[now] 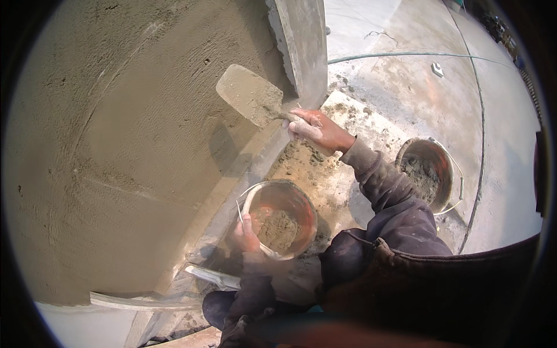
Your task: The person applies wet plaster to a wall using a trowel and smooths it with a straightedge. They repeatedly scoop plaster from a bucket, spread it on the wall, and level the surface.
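Note:
My right hand (pixel 318 131) is closed round the handle of a trowel (pixel 246 93). The trowel's broad, rounded blade is smeared with grey mortar and hangs in front of a wet plastered wall (pixel 139 133). Below it, my left hand (pixel 246 236) grips the left rim of a bucket (pixel 307 216), the fingers partly hidden by the rim. Wet mortar (pixel 277 229) lies in the bottom of this bucket, and its inside shows reddish patches. Its wire handle leans over on the left side, next to my hand.
A second bucket (pixel 445 168) with mortar stands right of my right forearm. Mortar crumbs litter a pale board (pixel 371 124) on the floor. A hose (pixel 400 55) crosses the concrete behind. A concrete post (pixel 304 46) edges the wall; a long pale bar (pixel 212 275) lies near my left forearm.

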Tool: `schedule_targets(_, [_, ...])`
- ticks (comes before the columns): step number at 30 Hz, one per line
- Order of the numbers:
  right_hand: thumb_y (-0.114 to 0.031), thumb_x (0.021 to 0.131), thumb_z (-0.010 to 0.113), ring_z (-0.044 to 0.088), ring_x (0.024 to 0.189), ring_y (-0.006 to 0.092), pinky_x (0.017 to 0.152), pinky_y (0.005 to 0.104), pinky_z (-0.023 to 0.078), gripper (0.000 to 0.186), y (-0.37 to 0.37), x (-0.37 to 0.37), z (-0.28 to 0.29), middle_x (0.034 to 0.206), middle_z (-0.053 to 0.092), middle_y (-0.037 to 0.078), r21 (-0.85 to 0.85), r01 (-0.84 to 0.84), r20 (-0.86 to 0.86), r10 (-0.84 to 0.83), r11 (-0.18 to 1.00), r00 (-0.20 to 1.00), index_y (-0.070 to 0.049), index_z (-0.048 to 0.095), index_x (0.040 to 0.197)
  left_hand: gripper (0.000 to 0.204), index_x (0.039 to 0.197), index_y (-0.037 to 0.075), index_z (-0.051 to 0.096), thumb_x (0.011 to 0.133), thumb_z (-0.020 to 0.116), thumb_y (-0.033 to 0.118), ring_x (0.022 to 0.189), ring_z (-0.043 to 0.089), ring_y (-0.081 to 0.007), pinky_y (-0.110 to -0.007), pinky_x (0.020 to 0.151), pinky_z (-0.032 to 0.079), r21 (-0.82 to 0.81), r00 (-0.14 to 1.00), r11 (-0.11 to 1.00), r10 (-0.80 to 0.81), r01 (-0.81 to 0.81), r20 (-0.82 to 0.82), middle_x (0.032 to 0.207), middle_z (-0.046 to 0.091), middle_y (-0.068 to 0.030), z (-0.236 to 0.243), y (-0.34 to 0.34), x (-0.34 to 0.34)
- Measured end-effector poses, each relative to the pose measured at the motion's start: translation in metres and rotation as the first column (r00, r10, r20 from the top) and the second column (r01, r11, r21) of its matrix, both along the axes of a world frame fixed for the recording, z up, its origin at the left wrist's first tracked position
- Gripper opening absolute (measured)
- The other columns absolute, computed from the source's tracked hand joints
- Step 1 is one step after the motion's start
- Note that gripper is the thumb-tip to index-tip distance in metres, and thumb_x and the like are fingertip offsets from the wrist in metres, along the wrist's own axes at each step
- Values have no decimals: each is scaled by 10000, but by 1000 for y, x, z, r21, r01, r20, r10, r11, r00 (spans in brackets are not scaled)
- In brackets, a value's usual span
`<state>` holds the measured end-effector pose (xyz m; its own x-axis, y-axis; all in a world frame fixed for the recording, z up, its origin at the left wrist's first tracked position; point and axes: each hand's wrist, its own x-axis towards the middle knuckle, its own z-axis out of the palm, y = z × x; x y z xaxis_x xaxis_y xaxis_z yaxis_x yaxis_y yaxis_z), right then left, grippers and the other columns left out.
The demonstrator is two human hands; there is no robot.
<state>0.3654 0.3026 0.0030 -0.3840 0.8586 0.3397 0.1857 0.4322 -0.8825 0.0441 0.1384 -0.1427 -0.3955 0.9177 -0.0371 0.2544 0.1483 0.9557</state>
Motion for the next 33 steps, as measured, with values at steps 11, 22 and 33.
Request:
schedule_targets(11, [-191,922,526,686,675,299,526,448,532,383,-160,31,-147,909,648,132,113,-104,937,-71,988,342,-45,551,1274,286,1149,-49,656,872,651,21,1030,610,-209,-326,911,475,161,961,947,-270,277,-63,1142,625,-113,16,-6,76])
schedule_targets(22, [-372,951,553,709,770,329,709,466,539,393,-177,-14,-246,800,707,167,-715,-130,362,523,687,772,-15,675,842,225,1062,-15,697,865,662,86,1061,618,-323,-462,1164,274,191,842,851,-405,490,-356,1103,679,-151,12,-19,83])
schedule_targets(33, [-314,916,571,676,809,414,731,530,527,302,-174,-23,-147,865,690,203,-316,-250,807,398,915,436,-70,607,1090,277,1154,-55,667,900,636,53,1082,607,-175,-313,970,450,134,920,914,-390,383,31,1158,671,-99,21,2,58])
